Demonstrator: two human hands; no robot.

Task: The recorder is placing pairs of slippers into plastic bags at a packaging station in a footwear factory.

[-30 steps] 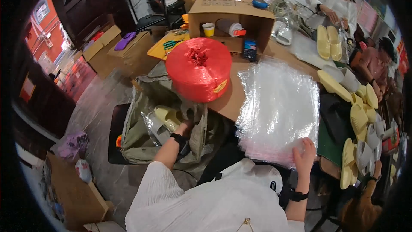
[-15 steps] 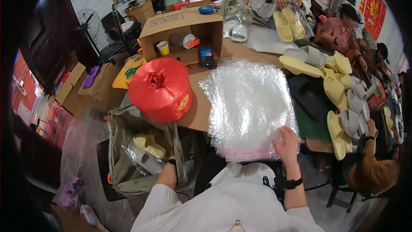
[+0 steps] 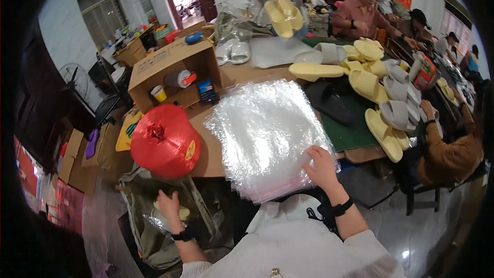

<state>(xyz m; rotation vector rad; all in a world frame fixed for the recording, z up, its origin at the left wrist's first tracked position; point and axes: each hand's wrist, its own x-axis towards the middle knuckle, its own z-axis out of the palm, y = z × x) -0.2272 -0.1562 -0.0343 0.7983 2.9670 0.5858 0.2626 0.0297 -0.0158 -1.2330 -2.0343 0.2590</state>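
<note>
My left hand [image 3: 169, 207] is above the mouth of a grey-green sack [image 3: 154, 257], thumb and fingers apart and nothing held. Under it, partly hidden, a pale yellow slipper [image 3: 184, 213] lies in the sack with some clear plastic. My right hand [image 3: 321, 167] rests with spread fingers on the near right part of a stack of clear plastic bags [image 3: 262, 128], which lies on the table in front of me. Just left of the stack sits a big red roll of plastic twine [image 3: 167, 146].
A cardboard box [image 3: 170, 54] on its side holds a yellow cup [image 3: 158, 93] and a tumbler. Yellow and grey slippers [image 3: 368, 85] are piled at the right, beside a black slipper [image 3: 329, 104]. Across the table a person holds bagged yellow slippers [image 3: 283, 16]; other people sit at the right.
My left hand has come up out of the sack, its fingers now visible. The right hand stays on the bags. The whole view has swung to the right.
</note>
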